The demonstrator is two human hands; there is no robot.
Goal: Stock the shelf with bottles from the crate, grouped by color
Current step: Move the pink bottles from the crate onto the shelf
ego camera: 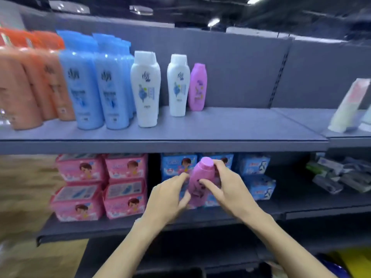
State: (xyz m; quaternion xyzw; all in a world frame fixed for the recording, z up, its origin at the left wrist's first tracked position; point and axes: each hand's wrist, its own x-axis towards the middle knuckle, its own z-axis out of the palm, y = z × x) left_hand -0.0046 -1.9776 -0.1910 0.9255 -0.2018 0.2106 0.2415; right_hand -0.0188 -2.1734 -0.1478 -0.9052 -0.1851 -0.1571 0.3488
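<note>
A purple bottle (200, 177) is held upright in front of the lower shelf, between both hands. My left hand (168, 199) touches its left side with fingers and thumb. My right hand (222, 187) wraps round its right side, fingers curled over the label. On the grey upper shelf (200, 135) stand orange bottles (26, 83) at the left, then blue bottles (96, 85), two white bottles (145, 89), and one purple bottle (197, 87) beside the right white one.
The lower shelf holds pink packs (100, 185) and blue packs (255, 173), with grey wrapped items (339, 175) at the right. A white tube (349, 105) leans on the neighbouring shelf. Bare shelf stretches right of the purple bottle on the upper shelf. Yellow and blue things (349, 263) lie at the bottom right.
</note>
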